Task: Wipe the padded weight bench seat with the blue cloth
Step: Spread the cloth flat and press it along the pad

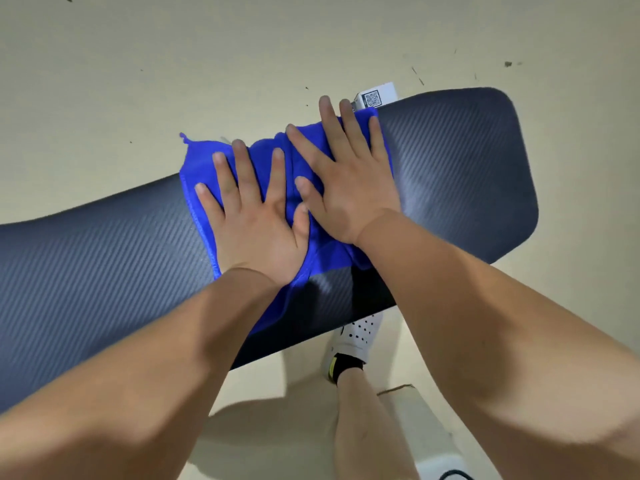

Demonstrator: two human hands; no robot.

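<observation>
- Head view: we see the blue cloth (277, 157) spread across the dark padded bench seat (460, 161), its far edge hanging past the seat.
- Our left hand (254, 220) and right hand (349, 188) press flat on the cloth side by side, fingers spread, gripping nothing.
- A white shoe (356, 337) stands below the seat's near edge.

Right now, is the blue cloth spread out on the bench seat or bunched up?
Spread out, slightly wrinkled. The blue cloth lies across the bench seat, pressed flat under the left hand and right hand.
</observation>
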